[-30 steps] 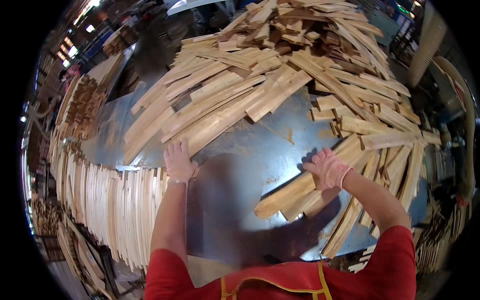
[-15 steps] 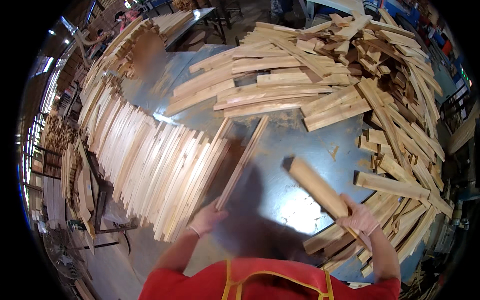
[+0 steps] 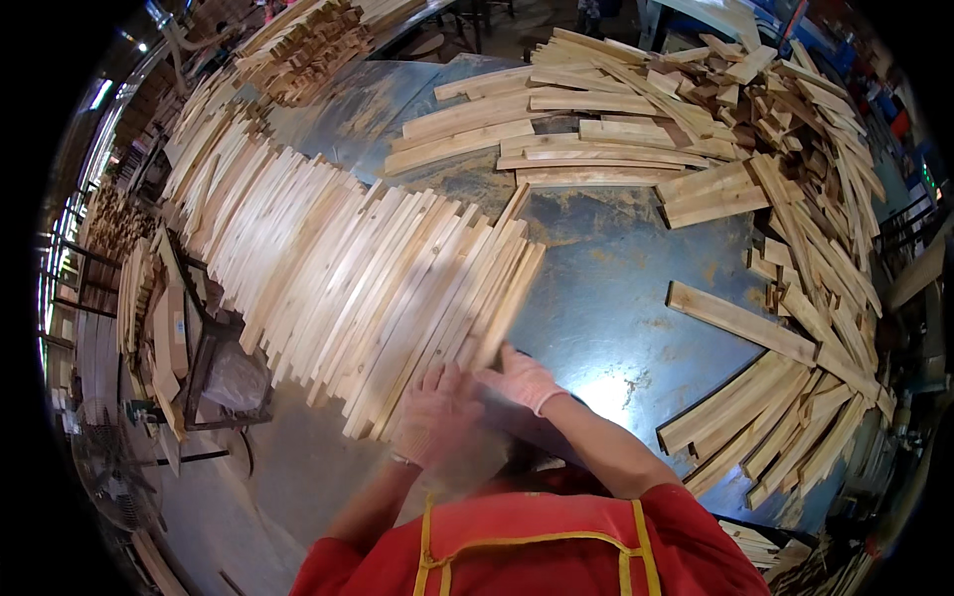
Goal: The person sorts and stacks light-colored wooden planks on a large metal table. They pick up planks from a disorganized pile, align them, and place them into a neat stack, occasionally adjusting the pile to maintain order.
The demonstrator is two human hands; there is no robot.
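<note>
A long row of pale wooden slats lies side by side across the left half of a blue-grey metal table. My left hand, in a light glove and blurred, has its fingers spread against the near ends of the row. My right hand, also gloved, rests against the near end of the outermost slat on the row's right side. Whether its fingers grip that slat is unclear. My red sleeves and yellow-trimmed apron fill the lower edge.
A loose heap of slats covers the table's far and right sides. One board lies alone near it. More stacked wood stands at the back left, with a metal rack and a fan to the left.
The long slat and the short board I held half a second ago are down. Both hands have come together at the near end of the slat row. The view has swung left.
</note>
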